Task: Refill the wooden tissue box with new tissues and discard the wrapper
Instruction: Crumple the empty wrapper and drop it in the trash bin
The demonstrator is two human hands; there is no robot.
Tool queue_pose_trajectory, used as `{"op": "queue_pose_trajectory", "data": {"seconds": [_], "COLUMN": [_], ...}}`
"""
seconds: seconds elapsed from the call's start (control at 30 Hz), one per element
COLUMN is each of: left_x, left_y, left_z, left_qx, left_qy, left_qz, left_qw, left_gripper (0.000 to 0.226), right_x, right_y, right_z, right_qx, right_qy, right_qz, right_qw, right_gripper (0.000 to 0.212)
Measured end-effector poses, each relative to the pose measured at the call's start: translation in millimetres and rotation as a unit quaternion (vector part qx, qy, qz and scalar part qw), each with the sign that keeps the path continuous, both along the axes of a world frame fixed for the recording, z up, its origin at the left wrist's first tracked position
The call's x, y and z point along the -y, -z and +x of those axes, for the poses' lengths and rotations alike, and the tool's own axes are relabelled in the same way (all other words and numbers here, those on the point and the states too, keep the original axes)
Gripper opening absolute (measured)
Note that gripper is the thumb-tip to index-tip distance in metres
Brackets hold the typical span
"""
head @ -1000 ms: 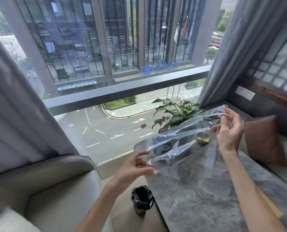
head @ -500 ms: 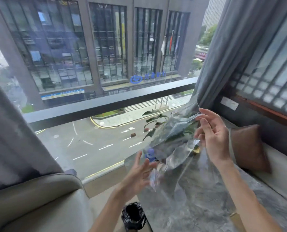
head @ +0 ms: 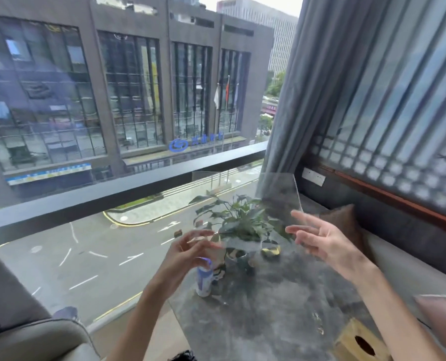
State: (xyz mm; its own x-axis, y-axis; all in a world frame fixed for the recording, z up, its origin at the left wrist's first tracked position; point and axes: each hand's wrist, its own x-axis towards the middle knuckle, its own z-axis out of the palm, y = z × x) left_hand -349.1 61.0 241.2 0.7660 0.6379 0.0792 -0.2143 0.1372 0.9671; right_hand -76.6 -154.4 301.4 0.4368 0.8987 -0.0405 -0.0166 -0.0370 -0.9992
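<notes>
Head view, both hands raised over a grey marble table (head: 268, 324) beside a window. The clear plastic wrapper (head: 278, 194) hangs in the air at centre frame as a nearly flat transparent sheet, its top edge level with the window rail and its lower edge between the two hands; a potted plant (head: 239, 221) shows through it.

Left hand (head: 188, 250), centre of frame: fingers curved toward the thumb at the wrapper's lower left edge. Motion blur hides the contact, so whether it pinches the film cannot be told.

Right hand (head: 323, 238), right of centre: palm turned inward, fingers straight and spread wide, gripping nothing. The uppermost fingertip lies at the wrapper's right edge — touching or just short of it, the blur does not settle which.

Wooden tissue box (head: 357, 346), lower right corner of the frame: it rests on the table below the right forearm, its dark oval slot facing up, well apart from the wrapper.

Also on the table — a white spray can with a blue cap (head: 204, 281) below the left hand. A brown cushion (head: 345, 222) lies behind the right hand.
</notes>
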Motion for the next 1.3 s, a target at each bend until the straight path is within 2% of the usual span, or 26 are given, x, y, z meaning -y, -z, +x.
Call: {"op": "queue_pose_trajectory", "data": {"seconds": [0.1, 0.2, 0.3, 0.37, 0.43, 0.47, 0.5, 0.57, 0.6, 0.63, 0.7, 0.77, 0.83, 0.87, 0.9, 0.93, 1.0, 1.03, 1.1, 1.17, 1.2, 1.27, 1.3], "left_x": [-11.8, -21.0, -28.0, -29.0, -27.5, -28.4, -27.1, -28.8, -32.2, -35.7, -43.5, -46.8, -44.6, -43.4, -41.5, -39.5, -33.3, -29.0, -23.4, -17.5, -14.3, -7.1, -4.6], "left_y": [-11.5, -23.4, -33.9, -40.5, -47.2, -47.1, -49.8, -50.9, -48.6, -47.9, -46.1, -48.4, -51.4, -51.2, -50.7, -49.2, -45.8, -45.8, -51.3, -68.0, -80.9, -102.5, -109.1], "left_z": [-19.7, -46.0, -73.6, -88.5, -100.3, -104.5, -107.6, -114.7, -118.4, -123.1, -136.4, -151.8, -166.5, -175.0, -185.0, -197.8, -228.7, -244.2, -265.2, -261.4, -249.5, -217.7, -201.6], "left_qx": [-0.005, 0.023, 0.078, 0.107, 0.124, 0.126, 0.138, 0.163, 0.172, 0.178, 0.168, 0.160, 0.144, 0.139, 0.135, 0.131, 0.126, 0.116, 0.050, -0.022, -0.057, -0.116, -0.127], "left_qy": [-0.005, 0.042, 0.053, 0.033, 0.011, -0.001, -0.004, -0.005, -0.021, -0.031, -0.062, -0.083, -0.095, -0.087, -0.069, -0.033, 0.054, 0.070, 0.008, -0.052, -0.052, -0.016, -0.020], "left_qz": [0.019, 0.014, 0.012, 0.023, 0.033, 0.046, 0.056, 0.092, 0.123, 0.149, 0.166, 0.157, 0.155, 0.149, 0.130, 0.099, 0.030, 0.012, 0.030, 0.094, 0.127, 0.173, 0.184], "left_qw": [1.000, 0.999, 0.996, 0.993, 0.992, 0.991, 0.989, 0.982, 0.977, 0.972, 0.970, 0.971, 0.973, 0.975, 0.980, 0.986, 0.990, 0.991, 0.998, 0.994, 0.989, 0.978, 0.975], "left_gripper": [0.045, 0.048, 0.045, 0.038, 0.034, 0.034, 0.032, 0.015, 0.019, 0.026, 0.011, 0.017, 0.023, 0.027, 0.033, 0.041, 0.057, 0.057, 0.055, 0.075, 0.081, 0.074, 0.064], "right_x": [-7.4, -24.3, -41.5, -49.3, -59.5, -66.6, -73.6, -83.9, -86.9, -89.8, -95.4, -105.7, -121.5, -131.3, -140.5, -147.9, -159.0, -163.4, -170.7, -180.2, -185.6, -194.0, -197.2], "right_y": [0.7, -6.6, -18.8, -29.4, -36.2, -36.2, -37.1, -34.7, -31.8, -29.3, -26.0, -25.1, -30.3, -35.0, -41.8, -51.7, -77.7, -92.1, -123.7, -152.1, -163.1, -181.5, -190.3], "right_z": [-8.2, -23.9, -40.7, -50.8, -59.8, -62.1, -67.0, -73.1, -72.6, -71.8, -67.4, -65.6, -75.4, -83.4, -90.8, -98.5, -113.3, -119.9, -136.8, -162.3, -179.2, -213.5, -226.8], "right_qx": [-0.045, 0.033, 0.023, 0.022, 0.031, 0.029, 0.012, -0.048, -0.087, -0.133, -0.203, -0.226, -0.163, -0.097, -0.022, 0.053, 0.153, 0.182, 0.214, 0.252, 0.285, 0.370, 0.407], "right_qy": [-0.079, -0.096, -0.090, -0.097, -0.115, -0.120, -0.116, -0.121, -0.137, -0.156, -0.206, -0.260, -0.282, -0.275, -0.264, -0.252, -0.243, -0.254, -0.303, -0.371, -0.400, -0.424, -0.422], "right_qz": [0.008, 0.001, 0.080, 0.118, 0.124, 0.123, 0.107, 0.062, 0.046, 0.031, 0.012, 0.017, 0.005, 0.002, 0.002, 0.003, 0.029, 0.048, 0.076, 0.072, 0.062, 0.046, 0.047], "right_qw": [0.996, 0.995, 0.992, 0.988, 0.985, 0.985, 0.987, 0.990, 0.986, 0.978, 0.957, 0.939, 0.945, 0.956, 0.964, 0.966, 0.957, 0.949, 0.926, 0.891, 0.869, 0.825, 0.809], "right_gripper": [0.063, 0.055, 0.037, 0.033, 0.008, 0.008, 0.018, 0.023, 0.025, 0.027, 0.025, 0.036, 0.039, 0.037, 0.046, 0.057, 0.065, 0.065, 0.064, 0.061, 0.062, 0.062, 0.062]}}
